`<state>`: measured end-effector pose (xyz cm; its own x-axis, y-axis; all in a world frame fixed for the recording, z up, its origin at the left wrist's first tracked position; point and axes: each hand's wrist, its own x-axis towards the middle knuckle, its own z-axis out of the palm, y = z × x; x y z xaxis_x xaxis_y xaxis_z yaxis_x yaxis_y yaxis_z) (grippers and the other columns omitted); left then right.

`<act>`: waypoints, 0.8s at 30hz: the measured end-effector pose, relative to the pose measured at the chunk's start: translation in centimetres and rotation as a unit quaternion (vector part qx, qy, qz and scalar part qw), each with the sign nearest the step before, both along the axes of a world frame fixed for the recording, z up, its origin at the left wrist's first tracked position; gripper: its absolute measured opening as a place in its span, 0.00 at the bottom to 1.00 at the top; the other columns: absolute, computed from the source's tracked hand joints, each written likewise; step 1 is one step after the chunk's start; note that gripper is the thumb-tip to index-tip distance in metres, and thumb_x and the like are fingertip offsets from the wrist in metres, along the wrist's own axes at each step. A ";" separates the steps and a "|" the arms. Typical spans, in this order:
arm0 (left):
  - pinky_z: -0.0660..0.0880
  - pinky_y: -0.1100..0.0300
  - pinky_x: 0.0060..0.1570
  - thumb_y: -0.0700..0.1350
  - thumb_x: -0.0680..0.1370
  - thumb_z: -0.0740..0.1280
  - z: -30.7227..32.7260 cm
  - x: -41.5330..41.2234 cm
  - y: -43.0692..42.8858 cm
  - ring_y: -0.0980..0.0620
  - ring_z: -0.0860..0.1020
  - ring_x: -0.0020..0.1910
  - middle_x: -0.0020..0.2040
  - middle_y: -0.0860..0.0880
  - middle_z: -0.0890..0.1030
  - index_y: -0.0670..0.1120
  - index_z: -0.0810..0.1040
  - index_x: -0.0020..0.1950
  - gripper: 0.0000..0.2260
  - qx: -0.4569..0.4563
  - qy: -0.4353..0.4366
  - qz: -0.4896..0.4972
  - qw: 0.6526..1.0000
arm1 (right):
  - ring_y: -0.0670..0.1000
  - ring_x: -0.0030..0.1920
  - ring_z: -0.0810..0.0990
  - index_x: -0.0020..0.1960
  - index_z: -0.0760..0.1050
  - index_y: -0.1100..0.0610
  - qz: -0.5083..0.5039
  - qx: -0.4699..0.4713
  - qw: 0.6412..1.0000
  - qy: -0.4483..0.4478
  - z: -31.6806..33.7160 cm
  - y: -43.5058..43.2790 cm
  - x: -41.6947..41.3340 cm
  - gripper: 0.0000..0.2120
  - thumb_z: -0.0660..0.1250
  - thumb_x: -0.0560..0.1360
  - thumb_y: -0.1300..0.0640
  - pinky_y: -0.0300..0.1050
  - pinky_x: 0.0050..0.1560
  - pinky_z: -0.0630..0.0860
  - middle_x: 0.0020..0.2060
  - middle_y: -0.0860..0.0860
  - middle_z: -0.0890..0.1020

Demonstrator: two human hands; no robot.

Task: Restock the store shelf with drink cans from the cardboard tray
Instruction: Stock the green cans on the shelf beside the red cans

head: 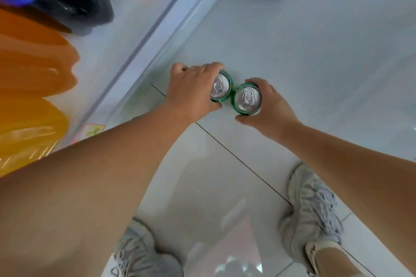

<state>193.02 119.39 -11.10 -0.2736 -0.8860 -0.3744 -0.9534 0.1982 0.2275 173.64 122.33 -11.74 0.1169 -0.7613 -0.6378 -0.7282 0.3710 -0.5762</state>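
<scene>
Shelf (144, 36): white, running diagonally; its front rail is blurred.
Orange bottles (33, 69): on the shelf, smeared, cut off at the left.
Left hand (191, 91): fingers curled round the left can (221, 87), hiding its side.
Right hand (272, 105): grips the right can (247, 99).
Cans: green, upright, touching, beside the shelf rail; whether they rest on anything cannot be told.

Looked down on a floor (202, 175) of pale glossy tiles, crossed by thin dark grout lines (243, 162). Had a white shelf (139, 29) at left, stocked with orange bottles (33, 63) and dark bottles (74, 2). Shone softly under even light.
</scene>
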 end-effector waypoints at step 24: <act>0.70 0.72 0.51 0.48 0.61 0.78 67.4 9.0 11.4 0.67 0.76 0.54 0.54 0.63 0.78 0.54 0.71 0.62 0.31 -0.043 0.410 0.343 0.844 | 0.31 0.43 0.78 0.51 0.71 0.38 -0.099 -0.098 0.975 -0.173 67.8 3.8 6.4 0.24 0.79 0.63 0.55 0.35 0.44 0.72 0.43 0.30 0.79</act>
<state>202.02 130.74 56.28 0.1785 -0.9557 -0.2341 -0.3797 -0.2864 0.8797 180.00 126.11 56.01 0.1374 -0.8938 -0.4268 -0.4035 0.3430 -0.8483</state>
